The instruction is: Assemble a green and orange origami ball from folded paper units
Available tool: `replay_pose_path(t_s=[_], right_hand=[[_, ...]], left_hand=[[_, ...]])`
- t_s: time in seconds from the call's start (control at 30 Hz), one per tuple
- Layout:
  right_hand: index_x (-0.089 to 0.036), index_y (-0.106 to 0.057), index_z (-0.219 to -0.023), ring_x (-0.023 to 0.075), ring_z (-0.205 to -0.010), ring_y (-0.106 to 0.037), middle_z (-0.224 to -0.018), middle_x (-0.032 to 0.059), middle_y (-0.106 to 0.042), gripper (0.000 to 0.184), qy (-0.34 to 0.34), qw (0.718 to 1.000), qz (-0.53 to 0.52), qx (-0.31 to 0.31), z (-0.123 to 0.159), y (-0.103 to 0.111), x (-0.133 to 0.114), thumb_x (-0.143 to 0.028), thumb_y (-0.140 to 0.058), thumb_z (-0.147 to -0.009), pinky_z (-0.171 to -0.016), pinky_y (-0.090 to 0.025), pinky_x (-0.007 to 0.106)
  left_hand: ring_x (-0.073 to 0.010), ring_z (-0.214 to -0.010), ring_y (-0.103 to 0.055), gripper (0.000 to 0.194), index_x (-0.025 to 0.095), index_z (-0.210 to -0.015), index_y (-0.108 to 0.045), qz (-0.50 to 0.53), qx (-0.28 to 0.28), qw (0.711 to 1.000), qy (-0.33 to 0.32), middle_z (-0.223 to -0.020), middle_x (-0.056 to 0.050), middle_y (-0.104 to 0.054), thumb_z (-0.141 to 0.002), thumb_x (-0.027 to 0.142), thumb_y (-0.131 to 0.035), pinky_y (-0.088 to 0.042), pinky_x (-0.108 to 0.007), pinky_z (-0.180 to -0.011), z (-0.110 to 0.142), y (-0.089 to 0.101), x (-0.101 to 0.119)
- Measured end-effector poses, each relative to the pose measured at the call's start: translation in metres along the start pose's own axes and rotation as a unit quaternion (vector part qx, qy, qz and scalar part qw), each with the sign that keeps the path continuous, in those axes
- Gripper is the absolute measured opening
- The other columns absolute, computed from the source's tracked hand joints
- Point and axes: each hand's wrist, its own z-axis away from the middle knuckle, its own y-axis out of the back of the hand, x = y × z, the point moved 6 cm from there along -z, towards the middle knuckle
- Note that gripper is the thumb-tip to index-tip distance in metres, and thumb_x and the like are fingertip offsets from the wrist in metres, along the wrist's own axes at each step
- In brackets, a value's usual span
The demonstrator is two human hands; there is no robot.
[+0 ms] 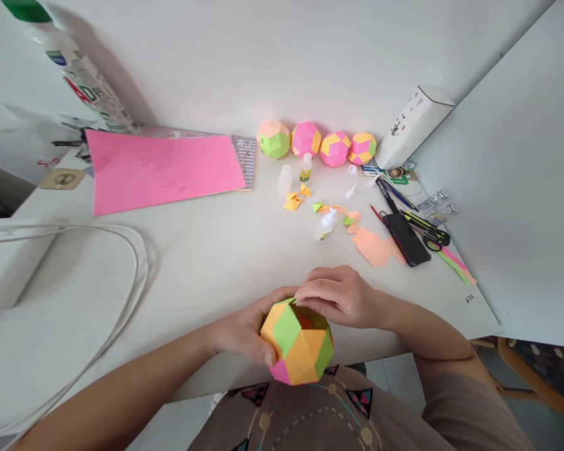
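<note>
A paper ball [298, 343] of green, orange and pink facets sits at the near table edge, close to my chest. My left hand [242, 331] cups its left side, thumb on the lower front. My right hand [337, 294] rests on its top rear, fingers curled and pressing at an open gap in the top. Several finished paper balls [320, 143] stand in a row by the far wall.
A pink paper sheet [162, 169] lies far left, with a ruler [245, 158] beside it. Small folded paper pieces [292, 202], glue bottles [328, 222], a black phone [407, 238], scissors [427, 233] and pens lie right of centre. White cables [132, 275] loop at left.
</note>
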Motion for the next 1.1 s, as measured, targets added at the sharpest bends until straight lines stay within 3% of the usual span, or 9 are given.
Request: replay_pose_path(t_s=[0.53, 1.1], right_hand=[[-0.016, -0.062, -0.09, 0.0083, -0.059, -0.055, -0.076, 0.0028, -0.066, 0.014, 0.052, 0.991, 0.124, -0.01, 0.003, -0.001, -0.01, -0.014, -0.049, -0.092, -0.052, -0.043, 0.018], [-0.016, -0.063, -0.086, 0.0079, -0.06, -0.056, -0.077, 0.0025, -0.066, 0.016, 0.068, 0.986, 0.148, -0.022, 0.003, -0.001, -0.013, -0.01, -0.048, -0.09, -0.052, -0.043, 0.018]], left_hand=[[-0.0333, -0.118, -0.055, 0.09, 0.026, -0.139, -0.037, -0.022, 0.001, 1.0, 0.002, -0.131, -0.013, -0.053, -0.064, 0.035, -0.086, -0.045, -0.049, -0.095, 0.002, 0.004, -0.005], [-0.034, -0.119, -0.053, 0.089, 0.026, -0.138, -0.038, -0.044, 0.01, 0.999, -0.002, -0.131, -0.013, -0.053, -0.063, 0.037, -0.086, -0.044, -0.05, -0.095, 0.0, 0.0, 0.002]])
